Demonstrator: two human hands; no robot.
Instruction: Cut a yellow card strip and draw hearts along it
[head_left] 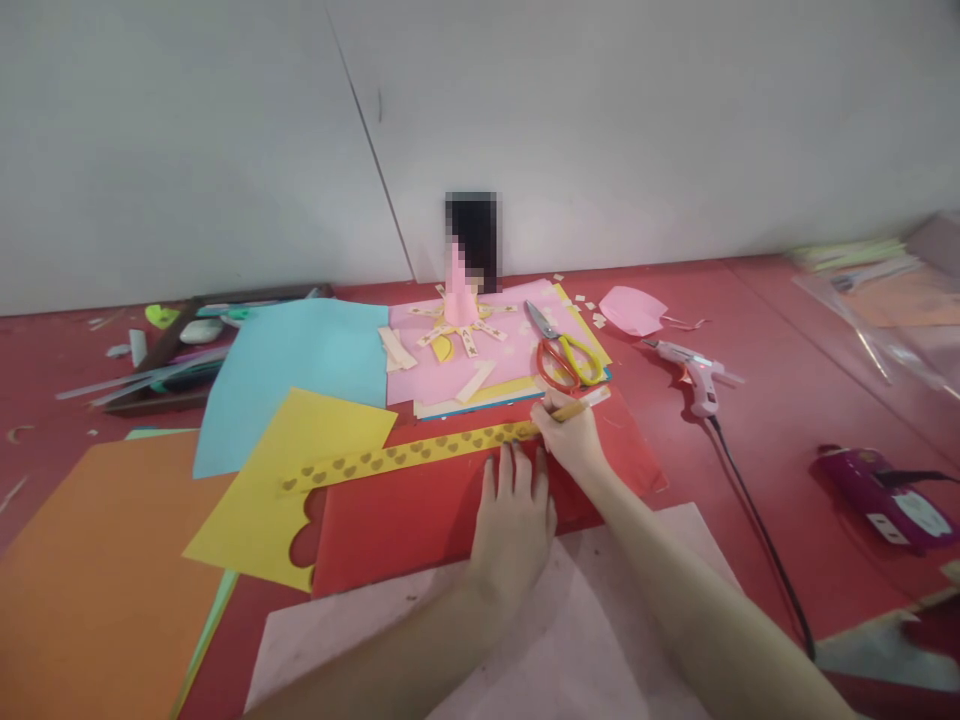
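My left hand (514,515) lies flat with fingers stretched out on a red paper sheet (405,520), just below a yellow strip punched with hearts (409,455). At the strip's right end, my right hand (570,435) is closed around a yellow pencil-like stick (589,402). The strip runs across the red sheet and over a yellow sheet (300,470) with a scalloped cut edge.
Red-and-yellow scissors (562,355) lie on pink paper (465,365) with a pink cone craft (459,305). A glue gun (694,375) with its black cord (765,530) lies right. Blue (292,365) and orange (97,580) sheets lie left; a magenta device (885,495) sits far right.
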